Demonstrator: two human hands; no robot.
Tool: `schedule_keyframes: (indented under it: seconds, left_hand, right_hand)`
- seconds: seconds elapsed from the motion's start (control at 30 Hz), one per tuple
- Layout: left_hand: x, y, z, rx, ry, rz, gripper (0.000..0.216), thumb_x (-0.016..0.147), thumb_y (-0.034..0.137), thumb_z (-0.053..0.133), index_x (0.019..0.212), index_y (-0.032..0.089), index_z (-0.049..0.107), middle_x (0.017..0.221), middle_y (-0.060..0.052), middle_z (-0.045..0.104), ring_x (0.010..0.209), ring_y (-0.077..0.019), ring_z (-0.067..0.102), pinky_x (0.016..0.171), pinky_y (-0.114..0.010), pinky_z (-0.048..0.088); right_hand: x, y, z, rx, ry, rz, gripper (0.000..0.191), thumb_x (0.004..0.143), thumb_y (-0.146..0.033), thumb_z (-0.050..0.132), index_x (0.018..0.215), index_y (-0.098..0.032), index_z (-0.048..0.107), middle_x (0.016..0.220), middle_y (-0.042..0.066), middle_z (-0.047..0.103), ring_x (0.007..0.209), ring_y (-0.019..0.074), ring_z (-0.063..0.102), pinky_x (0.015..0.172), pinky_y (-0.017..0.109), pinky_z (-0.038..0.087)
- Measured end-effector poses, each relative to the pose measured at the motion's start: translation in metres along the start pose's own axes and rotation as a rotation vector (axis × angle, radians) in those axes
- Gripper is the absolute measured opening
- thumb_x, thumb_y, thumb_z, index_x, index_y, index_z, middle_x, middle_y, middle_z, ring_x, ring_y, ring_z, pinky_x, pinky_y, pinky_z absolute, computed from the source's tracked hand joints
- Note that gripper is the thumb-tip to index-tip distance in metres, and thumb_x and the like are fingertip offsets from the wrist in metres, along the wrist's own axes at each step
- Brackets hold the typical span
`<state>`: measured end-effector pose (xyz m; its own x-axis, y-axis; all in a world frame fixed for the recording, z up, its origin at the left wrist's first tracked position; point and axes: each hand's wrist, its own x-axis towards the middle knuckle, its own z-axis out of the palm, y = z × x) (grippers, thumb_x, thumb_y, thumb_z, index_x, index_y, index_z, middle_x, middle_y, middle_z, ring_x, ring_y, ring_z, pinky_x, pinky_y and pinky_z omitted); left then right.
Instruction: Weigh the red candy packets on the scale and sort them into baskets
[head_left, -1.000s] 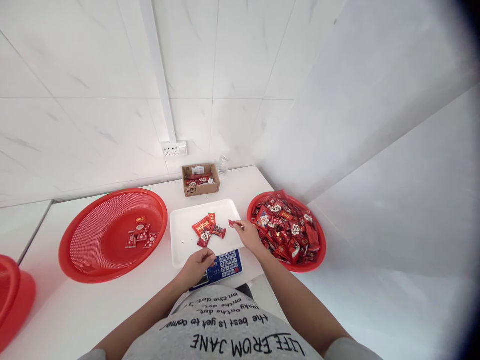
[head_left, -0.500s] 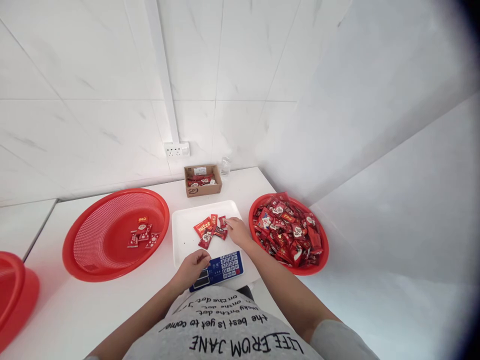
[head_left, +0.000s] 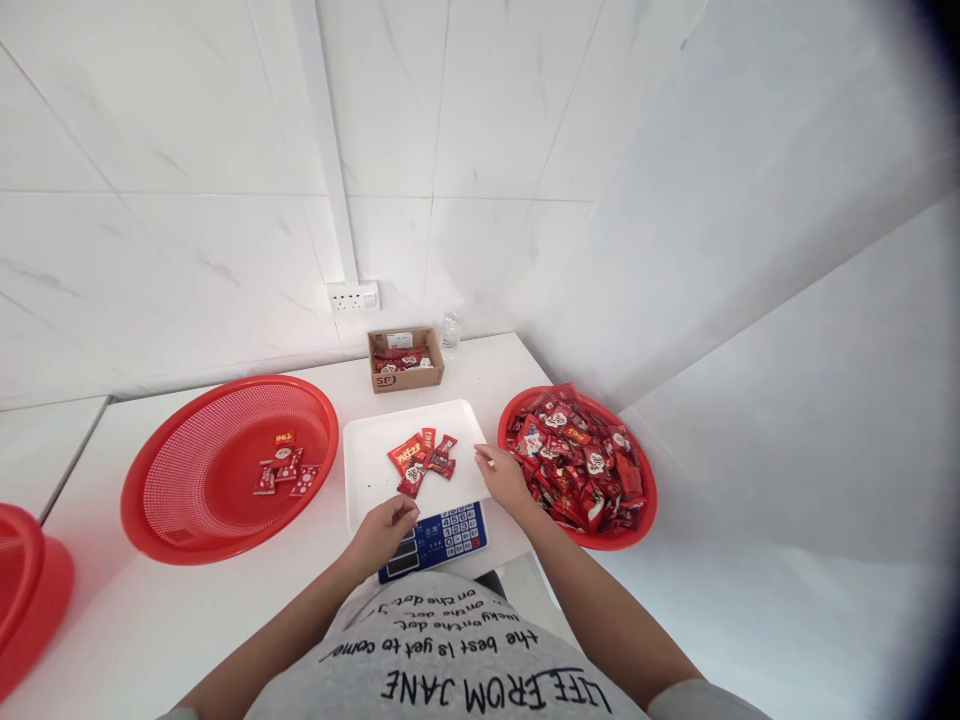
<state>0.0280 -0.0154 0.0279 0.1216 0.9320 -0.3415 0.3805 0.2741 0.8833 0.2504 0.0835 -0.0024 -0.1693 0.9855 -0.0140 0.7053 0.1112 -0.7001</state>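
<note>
A digital scale with a white pan [head_left: 364, 455] and a blue keypad panel [head_left: 450, 535] stands before me. On the pan lies a small heap of red candy packets [head_left: 424, 460], with one packet [head_left: 447, 444] on its right side. My right hand [head_left: 504, 475] hovers at the pan's right edge, thumb and fingers apart, with nothing seen in it. Loosely curled at the front left of the pan, my left hand [head_left: 386, 530] is closed beside the panel's display; I see nothing in it.
To the right stands a red basket [head_left: 652, 490] heaped with red packets. A larger red basket [head_left: 180, 545] on the left holds several. Behind the scale are a cardboard box [head_left: 409, 380] with packets and a clear plastic item [head_left: 451, 332]. Another red basket [head_left: 56, 580] shows far left.
My right hand has drawn back to the right from the heap, off the packet at its right side, which stays on the pan. My left hand has hardly moved.
</note>
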Motion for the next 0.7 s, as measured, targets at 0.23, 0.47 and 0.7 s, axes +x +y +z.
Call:
schedule_keyframes:
  seconds: [0.23, 0.47, 0.7]
  left_hand:
    - [0.001, 0.001, -0.004, 0.024, 0.005, -0.010, 0.027, 0.076, 0.045, 0.043, 0.074, 0.020, 0.052, 0.068, 0.002, 0.053, 0.068, -0.0149, 0.049, 0.065, -0.026, 0.038]
    - [0.001, 0.004, 0.000, 0.101, 0.001, 0.017, 0.027, 0.076, 0.045, 0.042, 0.074, 0.020, 0.052, 0.066, 0.002, 0.052, 0.065, -0.0146, 0.047, 0.063, -0.025, 0.037]
    - [-0.001, -0.002, 0.005, 0.111, 0.007, 0.004, 0.026, 0.075, 0.044, 0.042, 0.075, 0.020, 0.054, 0.066, 0.002, 0.054, 0.065, -0.0147, 0.048, 0.062, -0.025, 0.037]
  right_hand:
    - [-0.027, 0.065, -0.037, -0.136, -0.050, 0.353, 0.035, 0.081, -0.029, 0.039, 0.104, -0.016, 0.062, 0.108, 0.012, 0.062, 0.102, 0.0221, 0.055, 0.089, 0.033, 0.039]
    - [-0.029, 0.091, -0.039, -0.147, -0.238, 0.502, 0.040, 0.081, -0.034, 0.040, 0.107, -0.014, 0.063, 0.116, 0.014, 0.059, 0.106, 0.0271, 0.055, 0.089, 0.037, 0.039]
    - [-0.029, 0.090, -0.035, -0.165, -0.210, 0.513, 0.041, 0.082, -0.034, 0.036, 0.097, -0.013, 0.067, 0.107, 0.016, 0.063, 0.103, 0.0280, 0.057, 0.085, 0.037, 0.041]
